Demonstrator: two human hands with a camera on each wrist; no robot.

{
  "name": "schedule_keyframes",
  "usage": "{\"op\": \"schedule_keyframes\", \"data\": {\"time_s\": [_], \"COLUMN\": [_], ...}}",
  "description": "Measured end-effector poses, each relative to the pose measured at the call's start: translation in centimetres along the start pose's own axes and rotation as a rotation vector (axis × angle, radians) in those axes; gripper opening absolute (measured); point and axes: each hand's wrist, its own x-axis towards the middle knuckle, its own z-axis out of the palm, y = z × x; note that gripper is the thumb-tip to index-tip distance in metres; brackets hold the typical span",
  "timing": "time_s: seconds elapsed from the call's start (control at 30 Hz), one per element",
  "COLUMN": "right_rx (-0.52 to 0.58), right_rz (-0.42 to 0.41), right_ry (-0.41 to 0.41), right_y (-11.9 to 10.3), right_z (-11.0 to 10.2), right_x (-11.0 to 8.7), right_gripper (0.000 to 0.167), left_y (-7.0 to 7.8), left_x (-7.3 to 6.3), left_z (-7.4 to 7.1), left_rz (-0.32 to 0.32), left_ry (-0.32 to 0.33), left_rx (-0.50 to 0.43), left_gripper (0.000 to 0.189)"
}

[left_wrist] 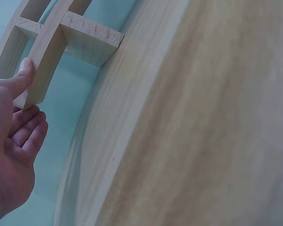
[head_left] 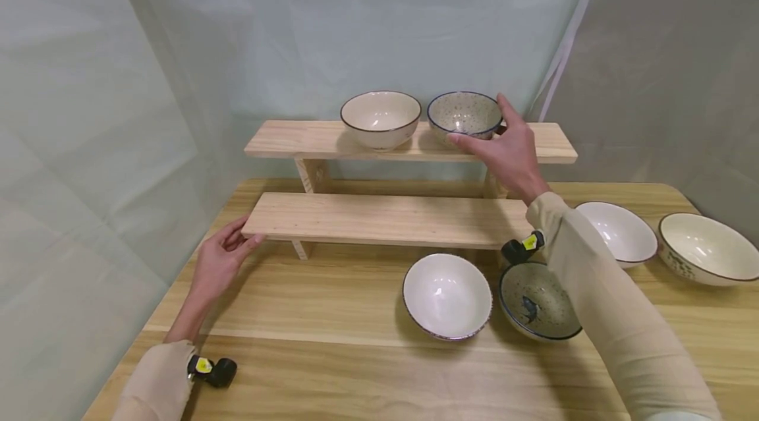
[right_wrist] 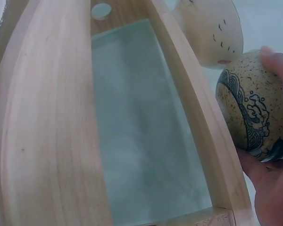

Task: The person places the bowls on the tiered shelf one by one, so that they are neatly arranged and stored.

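Note:
My right hand (head_left: 514, 149) holds a speckled grey bowl (head_left: 464, 110) with a blue rim by its right side, thumb at the front and fingers behind. That bowl is at the upper board of a two-tier wooden shelf (head_left: 379, 218); the right wrist view shows a blue wave pattern on its outside. Just left of it, a cream bowl (head_left: 379, 112) with a dark rim stands on the same board. My left hand (head_left: 215, 266) pinches the left end of the lower board, its thumb (left_wrist: 23, 73) on one face and the other fingers curled at the opposite side.
In front of the shelf sit a white bowl (head_left: 447, 297) and a speckled bowl (head_left: 536, 302) with a dark fish motif, partly under my right forearm. Farther right on the wooden table (head_left: 284, 362) are another white bowl (head_left: 619, 233) and a cream bowl (head_left: 711, 250).

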Motion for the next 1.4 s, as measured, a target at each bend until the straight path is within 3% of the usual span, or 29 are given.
{"op": "schedule_keyframes", "data": {"time_s": [0.33, 0.73, 1.4], "right_rx": [-0.010, -0.059, -0.032], "right_rz": [0.058, 0.071, 0.059], "right_ry": [-0.057, -0.135, -0.124], "right_y": [-0.4, -1.0, -1.1], "right_z": [-0.3, -0.9, -2.6], "right_x": [0.4, 0.4, -0.7], "right_gripper": [0.115, 0.115, 0.112], "left_y": [0.0, -0.1, -0.2], "left_x": [0.1, 0.1, 0.1], "left_z": [0.0, 0.0, -0.3], "left_rz": [0.007, 0.018, 0.000], "left_ry": [0.007, 0.009, 0.008], "left_rx": [0.006, 0.003, 0.017], "left_gripper": [0.066, 0.065, 0.067]}}
